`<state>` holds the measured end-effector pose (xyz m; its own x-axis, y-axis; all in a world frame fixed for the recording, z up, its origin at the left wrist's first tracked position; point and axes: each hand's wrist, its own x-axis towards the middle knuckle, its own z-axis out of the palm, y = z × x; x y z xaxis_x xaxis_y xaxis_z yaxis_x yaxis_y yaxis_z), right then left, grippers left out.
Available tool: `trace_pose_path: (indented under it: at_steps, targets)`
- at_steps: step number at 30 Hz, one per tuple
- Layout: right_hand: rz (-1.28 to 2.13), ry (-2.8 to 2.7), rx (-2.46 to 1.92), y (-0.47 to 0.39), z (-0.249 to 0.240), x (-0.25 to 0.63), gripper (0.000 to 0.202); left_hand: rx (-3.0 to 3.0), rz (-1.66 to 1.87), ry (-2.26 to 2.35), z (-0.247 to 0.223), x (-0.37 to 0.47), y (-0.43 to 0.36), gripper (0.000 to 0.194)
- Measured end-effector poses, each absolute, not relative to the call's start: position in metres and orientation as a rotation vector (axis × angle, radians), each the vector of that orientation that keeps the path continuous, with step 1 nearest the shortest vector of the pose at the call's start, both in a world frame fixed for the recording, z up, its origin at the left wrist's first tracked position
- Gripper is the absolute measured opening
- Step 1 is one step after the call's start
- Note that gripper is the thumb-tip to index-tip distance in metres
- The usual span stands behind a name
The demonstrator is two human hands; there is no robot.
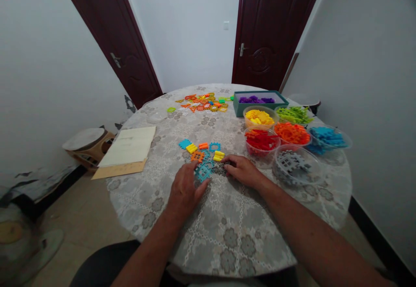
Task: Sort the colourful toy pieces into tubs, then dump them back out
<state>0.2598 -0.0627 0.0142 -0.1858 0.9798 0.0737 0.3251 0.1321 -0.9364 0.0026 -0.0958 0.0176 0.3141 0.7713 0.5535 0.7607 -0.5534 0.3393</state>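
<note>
My left hand [186,187] rests at the near left of a small cluster of plastic building pieces, thumb and fingers apart. Its fingertips are beside an orange window piece [197,156], and its thumb is near a teal square piece [203,172]. On the other side, my right hand [242,170] has its fingers slightly curled and apart, the tips at a dark grey piece [219,169]. Just above them is a yellow ribbed piece [219,156]. Another yellow piece [191,148], an orange-red piece [203,146], a blue square [185,143] and a blue frame [215,147] lie farther back.
Clear tubs at right hold red [261,140], yellow [259,117], orange [291,133], green [294,114], blue [326,137] and grey pieces [290,163]. Behind stands a green box [238,108] with purple pieces. Mixed pieces [203,103] lie at the back; paper [130,146] lies left.
</note>
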Motion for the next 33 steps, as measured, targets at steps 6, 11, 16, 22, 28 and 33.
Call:
trace_pose_path:
  at_steps: [6, 11, 16, 22, 28, 33]
  targets:
    - [0.916, -1.705, -1.320, -0.065, 0.019, 0.254, 0.022, 2.564, 1.080, 1.403, 0.018, 0.011, -0.091, 0.056]
    - [0.493, -1.844, -1.193, -0.073, 0.051, 0.261, 0.020, 2.589, 1.166, 1.442, 0.009, -0.001, -0.077, 0.054]
    - [0.140, -1.753, -1.306, -0.093, 0.101, 0.300, 0.021, 2.616, 1.155, 1.369, 0.001, -0.009, -0.071, 0.052]
    - [-0.243, -1.509, -1.617, -0.126, 0.121, 0.379, 0.019, 2.589, 1.157, 1.365, 0.002, -0.009, -0.071, 0.048]
    - [-0.335, -1.410, -1.748, -0.164, 0.102, 0.399, 0.022, 2.576, 1.096, 1.334, -0.001, -0.009, -0.070, 0.044]
    - [-0.002, -1.791, -1.608, -0.181, 0.072, 0.339, 0.023, 2.574, 1.082, 1.337, 0.001, -0.007, -0.072, 0.041]
